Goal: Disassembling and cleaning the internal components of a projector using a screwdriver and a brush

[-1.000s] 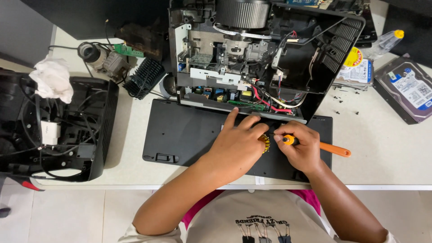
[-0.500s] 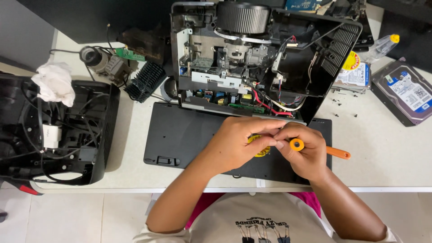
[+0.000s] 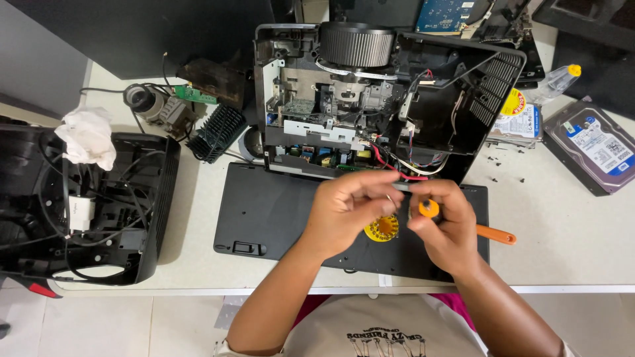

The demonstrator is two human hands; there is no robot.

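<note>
- The white counter (image 3: 562, 231) carries everything.
- An opened projector chassis (image 3: 370, 106) sits at the back, a flat black cover panel (image 3: 278, 211) before it.
- A black housing shell (image 3: 79, 205) lies at one end.
- A purple-labelled hard drive (image 3: 592, 149) lies at the other, loose screws (image 3: 503, 168) nearby.

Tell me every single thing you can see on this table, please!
opened device: 1, black case with grey metal insides and coloured wires, back middle of the table
flat black panel: 1, black, in front of the device, under the hands
yellow disc: 1, yellow, on the panel
second screwdriver: 1, orange handle, on the panel at right
hard drives: 2, one purple-labelled, one partly hidden, far right
black shell with cables: 1, left
white crumpled cloth: 1, on the shell
finned heat sink: 1, black, left of the device
loose screws: several, dark, right
left hand: pinching a screwdriver shaft
right hand: holding the orange-capped screwdriver
</note>
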